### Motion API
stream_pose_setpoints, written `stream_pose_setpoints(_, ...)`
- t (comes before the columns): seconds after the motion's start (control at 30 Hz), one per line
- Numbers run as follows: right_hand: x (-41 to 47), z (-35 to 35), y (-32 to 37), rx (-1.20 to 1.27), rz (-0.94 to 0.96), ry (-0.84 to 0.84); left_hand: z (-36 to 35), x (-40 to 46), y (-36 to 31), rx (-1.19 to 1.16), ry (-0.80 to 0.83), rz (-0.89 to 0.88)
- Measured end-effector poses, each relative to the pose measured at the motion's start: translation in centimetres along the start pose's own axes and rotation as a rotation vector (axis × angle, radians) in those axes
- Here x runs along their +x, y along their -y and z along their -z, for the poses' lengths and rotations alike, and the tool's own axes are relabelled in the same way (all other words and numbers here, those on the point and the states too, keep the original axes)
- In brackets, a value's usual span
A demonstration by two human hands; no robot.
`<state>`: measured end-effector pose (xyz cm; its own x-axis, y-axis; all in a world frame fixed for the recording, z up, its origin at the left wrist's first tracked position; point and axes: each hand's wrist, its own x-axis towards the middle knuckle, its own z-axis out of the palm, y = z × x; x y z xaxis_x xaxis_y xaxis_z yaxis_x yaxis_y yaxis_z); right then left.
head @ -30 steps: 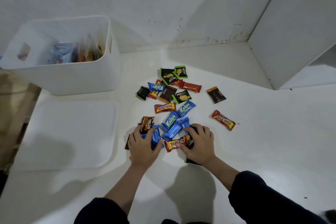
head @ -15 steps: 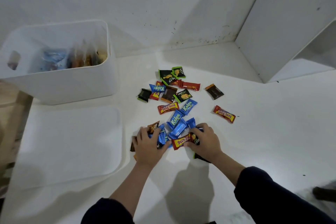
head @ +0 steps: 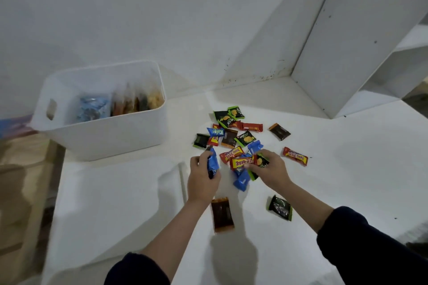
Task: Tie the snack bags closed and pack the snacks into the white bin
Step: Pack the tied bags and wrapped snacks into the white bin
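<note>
A: Near edge of the desk (head: 347,169): brown wrapper (head: 222,215) and green-edged pack (head: 280,207) lie loose.

B: Hands?

A: Left hand (head: 202,178) closed on a blue pack (head: 213,162); right hand (head: 269,170) pinching a fistful of snacks (head: 243,162).

B: Handling?

A: Light, crinkly, slippery foil; I'd scoop bunches. Loose pile (head: 231,132) beyond, white bin (head: 104,132) far left holding bagged snacks.
</note>
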<state>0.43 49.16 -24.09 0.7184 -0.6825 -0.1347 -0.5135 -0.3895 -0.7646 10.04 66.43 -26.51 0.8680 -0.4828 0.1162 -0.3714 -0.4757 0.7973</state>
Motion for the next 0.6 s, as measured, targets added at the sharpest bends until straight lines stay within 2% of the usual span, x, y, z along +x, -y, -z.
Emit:
stream_pose_setpoints(0.2, 2.5, -1.4, 11.2, 0.053, 0.246, -0.031, 7.5, 4.6, -0.9, -0.218, -0.25, -0.105)
stream_pose_setpoints(0.37, 5.7, -4.7, 20.4, 0.057, 0.457, -0.01, 15.4, 10.0, 0.1, -0.258, -0.437, -0.186)
stream_pose_setpoints(0.6, 9.7, -11.1, 28.3, -0.088, 0.649, 0.047, 22.3, 17.0, 3.5, -0.163, -0.416, -0.019)
